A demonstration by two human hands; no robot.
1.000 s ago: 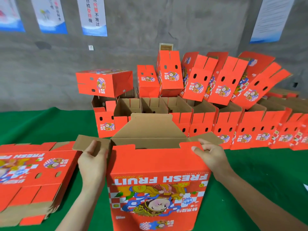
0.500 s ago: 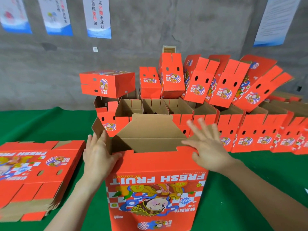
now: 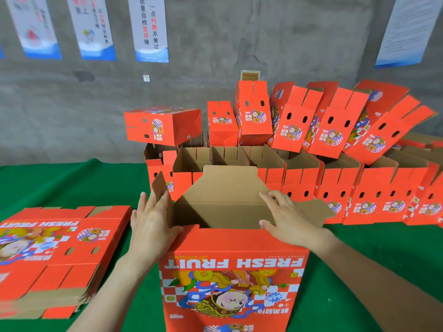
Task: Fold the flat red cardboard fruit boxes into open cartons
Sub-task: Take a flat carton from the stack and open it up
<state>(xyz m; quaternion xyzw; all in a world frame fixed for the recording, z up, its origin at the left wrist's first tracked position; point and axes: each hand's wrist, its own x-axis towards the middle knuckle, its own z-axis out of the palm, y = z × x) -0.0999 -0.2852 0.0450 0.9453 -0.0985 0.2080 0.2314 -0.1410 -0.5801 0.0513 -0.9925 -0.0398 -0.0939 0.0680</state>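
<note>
Two hands work one half-raised carton (image 3: 230, 259), which stands upright on the green tabletop (image 3: 72, 183) just in front of the person, beside the stack of flat boxes (image 3: 52, 255). The left hand (image 3: 153, 226) lies flat, fingers straight, against the left flap (image 3: 159, 188); the right hand (image 3: 287, 219), fingers spread, presses the right flap (image 3: 314, 209). Light, stiff corrugated board, I judge: push near the creases, since flaps likely spring back

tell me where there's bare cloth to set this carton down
Bare cloth lies far left, between the flat stack and the carton row. Another patch sits right of the near carton, before that row. Back right is crowded.
</note>
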